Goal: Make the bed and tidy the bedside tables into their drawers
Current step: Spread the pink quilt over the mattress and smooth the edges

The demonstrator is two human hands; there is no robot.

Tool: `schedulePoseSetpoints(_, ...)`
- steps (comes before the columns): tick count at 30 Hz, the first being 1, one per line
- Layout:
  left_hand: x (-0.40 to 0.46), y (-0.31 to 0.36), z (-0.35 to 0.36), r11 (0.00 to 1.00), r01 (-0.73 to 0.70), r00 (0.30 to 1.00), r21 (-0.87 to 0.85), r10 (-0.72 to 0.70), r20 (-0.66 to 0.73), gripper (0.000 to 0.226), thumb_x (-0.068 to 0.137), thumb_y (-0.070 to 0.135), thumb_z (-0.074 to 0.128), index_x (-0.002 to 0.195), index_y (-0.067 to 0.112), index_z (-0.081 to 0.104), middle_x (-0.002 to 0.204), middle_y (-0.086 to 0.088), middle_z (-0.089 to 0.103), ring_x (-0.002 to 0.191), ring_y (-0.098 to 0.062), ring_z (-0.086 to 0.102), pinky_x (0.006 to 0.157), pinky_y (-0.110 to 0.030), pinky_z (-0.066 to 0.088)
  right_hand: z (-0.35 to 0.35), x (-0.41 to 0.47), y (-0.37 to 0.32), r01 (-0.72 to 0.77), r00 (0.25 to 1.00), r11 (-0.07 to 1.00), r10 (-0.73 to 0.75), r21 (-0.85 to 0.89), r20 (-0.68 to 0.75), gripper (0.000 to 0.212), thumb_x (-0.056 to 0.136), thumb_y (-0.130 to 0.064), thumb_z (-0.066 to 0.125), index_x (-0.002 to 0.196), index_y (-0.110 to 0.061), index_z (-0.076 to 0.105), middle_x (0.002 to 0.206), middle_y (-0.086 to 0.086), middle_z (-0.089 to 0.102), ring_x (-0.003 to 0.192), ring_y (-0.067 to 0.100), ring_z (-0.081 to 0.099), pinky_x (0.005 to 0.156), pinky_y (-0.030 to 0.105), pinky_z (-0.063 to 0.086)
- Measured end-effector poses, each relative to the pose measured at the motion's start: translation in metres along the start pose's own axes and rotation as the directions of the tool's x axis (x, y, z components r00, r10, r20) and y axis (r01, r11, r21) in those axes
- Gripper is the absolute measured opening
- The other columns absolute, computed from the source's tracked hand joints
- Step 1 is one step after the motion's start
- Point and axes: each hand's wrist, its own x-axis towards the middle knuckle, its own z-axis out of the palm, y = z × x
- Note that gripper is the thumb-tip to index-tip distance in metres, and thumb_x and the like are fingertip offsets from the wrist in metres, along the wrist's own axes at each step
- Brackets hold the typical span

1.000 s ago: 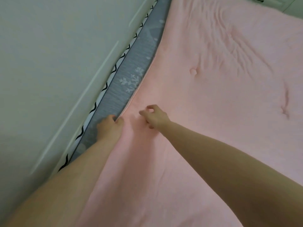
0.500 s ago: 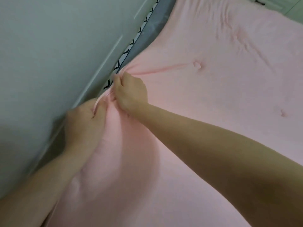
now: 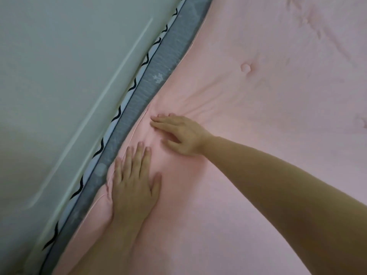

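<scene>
Head view shows me mostly the pink quilt (image 3: 258,175), spread across the bed and filling the right and lower part of the frame, tufted in spots and fairly flat apart from creases fanning out from its wall-side edge. Along that edge a strip of grey sheet (image 3: 158,70) stays uncovered, and beyond it runs the mattress side with a black zigzag trim (image 3: 117,116), tight against the pale wall panel (image 3: 59,86). My left hand (image 3: 133,185) lies flat on the quilt's border, fingers straight and spread, holding nothing, just pressing down. My right hand (image 3: 180,133) rests just beyond it, fingers extended toward the edge, likewise gripping nothing. I judge the bed-making well along: the quilt is laid out, and what remains here is smoothing those creases by the wall. No bedside tables or drawers are visible, so I cannot tell how that part stands.
</scene>
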Motion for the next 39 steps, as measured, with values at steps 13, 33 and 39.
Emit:
schedulePoseSetpoints(13, -0.001, 0.003, -0.002, 0.99, -0.06, 0.996, 0.126, 0.05, 0.077, 0.073, 0.092, 0.046, 0.024, 0.156, 0.013, 0.007, 0.163, -0.006, 0.003, 0.15, -0.026, 0.003, 0.12, -0.051, 0.009, 0.075, -0.228, -0.096, 0.386, 0.911, 0.919, -0.366, -0.08, 0.189, 0.059, 0.099, -0.043, 0.045, 0.152, -0.026, 0.028, 0.163, 0.0, 0.015, 0.151, 0.024, 0.003, 0.122, 0.048, 0.007)
schedulePoseSetpoints(33, -0.204, 0.191, 0.035, 0.909, -0.403, 0.865, 0.104, 0.341, 0.369, 0.082, 0.081, 0.056, 0.032, 0.151, 0.013, 0.032, 0.161, -0.003, 0.019, 0.148, -0.028, 0.019, 0.115, -0.056, 0.02, 0.101, -0.511, -0.047, -0.522, 0.852, 0.84, 0.522, -0.151, -0.043, 0.06, 0.098, -0.042, 0.035, 0.155, -0.029, 0.019, 0.163, 0.002, 0.014, 0.15, 0.03, 0.01, 0.115, 0.06, 0.019)
schedulePoseSetpoints(39, -0.258, 0.244, 0.045, 0.947, -0.322, 0.804, -0.019, 0.284, 0.523, 0.083, 0.084, 0.075, 0.033, 0.145, 0.052, -0.018, 0.154, 0.006, -0.036, 0.145, -0.022, -0.028, 0.118, -0.052, -0.01, 0.146, -0.626, -0.095, -0.675, 0.718, 0.732, 0.68, -0.094, 0.146, 0.058, 0.094, -0.061, 0.017, 0.146, -0.057, -0.006, 0.16, -0.013, -0.019, 0.147, 0.036, -0.019, 0.103, 0.079, -0.003)
